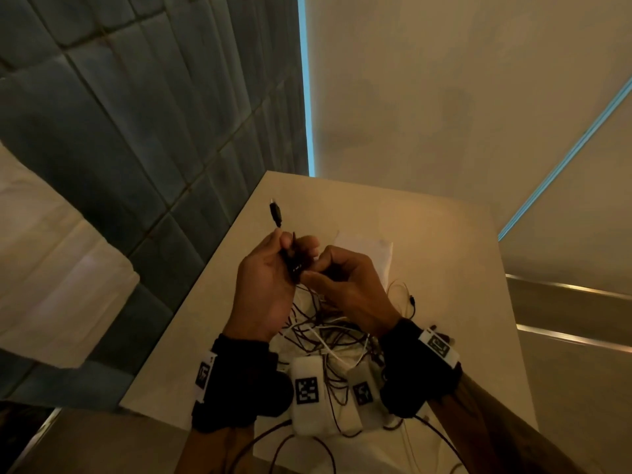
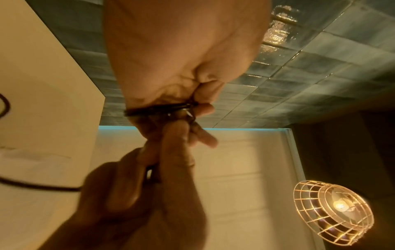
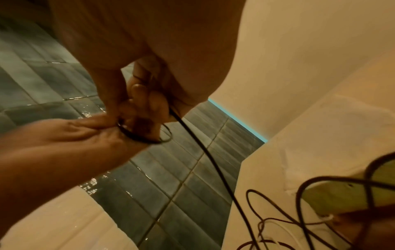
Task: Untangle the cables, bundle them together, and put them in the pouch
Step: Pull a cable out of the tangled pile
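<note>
Both hands are raised above the white table (image 1: 444, 254). My left hand (image 1: 270, 278) grips a small coil of black cable (image 1: 290, 261); its USB plug (image 1: 275, 212) sticks up above the fingers. My right hand (image 1: 345, 282) pinches the same black cable beside the coil, and a strand (image 3: 205, 148) runs down from its fingers to the table. The coil (image 2: 158, 110) lies across my left palm under curled fingers. A tangle of black and white cables (image 1: 325, 333) lies on the table under the hands. A whitish flat pouch (image 1: 372, 249) lies beyond the hands, partly hidden.
Dark green tiled floor (image 1: 136, 131) lies left of the table. A white wall (image 1: 444, 97) stands behind the table. A wire-cage lamp (image 2: 333, 213) glows in the left wrist view. More loose cable loops (image 3: 278, 211) lie at the table's near edge.
</note>
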`<state>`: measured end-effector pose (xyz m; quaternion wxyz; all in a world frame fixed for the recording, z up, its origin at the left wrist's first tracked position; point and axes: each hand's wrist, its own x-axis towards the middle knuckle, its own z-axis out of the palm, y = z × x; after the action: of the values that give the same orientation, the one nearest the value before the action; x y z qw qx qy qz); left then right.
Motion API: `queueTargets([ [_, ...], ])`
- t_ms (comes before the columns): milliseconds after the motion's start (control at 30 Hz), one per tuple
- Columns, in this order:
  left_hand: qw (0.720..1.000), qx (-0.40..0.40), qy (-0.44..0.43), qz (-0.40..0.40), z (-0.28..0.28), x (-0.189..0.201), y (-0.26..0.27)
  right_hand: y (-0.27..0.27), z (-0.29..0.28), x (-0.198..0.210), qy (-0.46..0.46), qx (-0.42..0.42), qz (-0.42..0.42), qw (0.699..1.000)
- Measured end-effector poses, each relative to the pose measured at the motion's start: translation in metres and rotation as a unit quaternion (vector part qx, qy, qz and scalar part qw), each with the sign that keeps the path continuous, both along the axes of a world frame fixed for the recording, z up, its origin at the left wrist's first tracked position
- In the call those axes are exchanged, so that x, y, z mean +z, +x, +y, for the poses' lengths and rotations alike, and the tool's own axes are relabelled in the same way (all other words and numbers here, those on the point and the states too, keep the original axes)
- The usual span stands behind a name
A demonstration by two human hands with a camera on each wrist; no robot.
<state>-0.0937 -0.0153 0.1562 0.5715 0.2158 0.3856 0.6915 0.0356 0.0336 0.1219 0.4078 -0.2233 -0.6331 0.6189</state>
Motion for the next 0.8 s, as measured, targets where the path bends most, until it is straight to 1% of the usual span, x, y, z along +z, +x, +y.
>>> queueTargets([
  [100, 0.997, -0.028, 0.058, -0.046, 0.000, 0.008, 0.001, 0.004, 0.001, -0.013, -0.048, -0.001, -0.004, 0.999],
  [200, 0.995, -0.049, 0.084, -0.036, 0.001, 0.011, 0.004, 0.009, -0.003, -0.030, -0.065, 0.004, -0.009, 0.998],
  [300, 0.996, -0.027, 0.085, -0.014, 0.003, 0.007, 0.005, 0.013, -0.007, -0.055, -0.052, 0.012, -0.047, 0.997],
  [367, 0.997, -0.006, 0.081, -0.014, 0.003, 0.004, 0.004, 0.016, -0.008, -0.081, -0.053, 0.000, -0.089, 0.995],
  [467, 0.997, 0.018, 0.074, -0.011, 0.001, 0.003, 0.001, 0.017, -0.009, -0.111, -0.060, -0.017, -0.129, 0.990],
  [533, 0.997, 0.030, 0.073, -0.003, 0.000, 0.003, -0.001, 0.016, -0.010, -0.119, -0.076, -0.028, -0.142, 0.987],
  [633, 0.996, 0.039, 0.080, 0.004, -0.003, 0.008, -0.005, 0.011, -0.010, -0.133, -0.078, -0.028, -0.141, 0.987],
  [700, 0.995, 0.045, 0.087, 0.007, -0.005, 0.011, -0.008, 0.007, -0.010, -0.140, -0.116, -0.024, -0.135, 0.984],
  [800, 0.994, 0.060, 0.092, 0.016, -0.007, 0.013, -0.012, 0.002, -0.011, -0.136, -0.123, -0.023, -0.144, 0.982],
])
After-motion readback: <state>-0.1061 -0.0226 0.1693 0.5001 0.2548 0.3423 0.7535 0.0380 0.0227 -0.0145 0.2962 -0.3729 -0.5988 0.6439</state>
